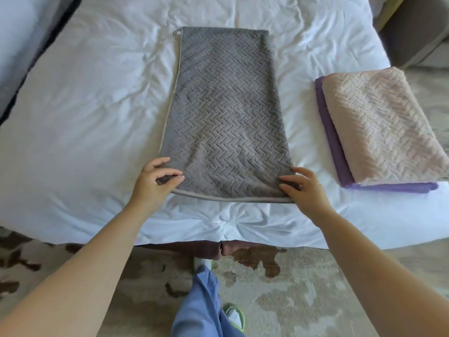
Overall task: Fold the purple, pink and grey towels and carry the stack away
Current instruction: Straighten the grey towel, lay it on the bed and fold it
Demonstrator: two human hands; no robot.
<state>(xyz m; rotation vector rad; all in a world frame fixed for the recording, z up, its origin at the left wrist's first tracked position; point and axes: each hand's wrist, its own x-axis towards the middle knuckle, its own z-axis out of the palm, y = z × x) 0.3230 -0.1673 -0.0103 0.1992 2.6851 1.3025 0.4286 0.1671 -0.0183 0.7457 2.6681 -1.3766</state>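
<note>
As grey towel (226, 113) lies on bed (85, 105), my L hand (155, 181) & R hand (303, 188) have grip closed, each pinching a near corner.

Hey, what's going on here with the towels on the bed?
A person is folding towels on a bed. The left hand and right hand each pinch a near corner of the grey towel, which lies flat as a long strip. To the right, the pink towel is already folded and sits on the folded purple towel.
</note>
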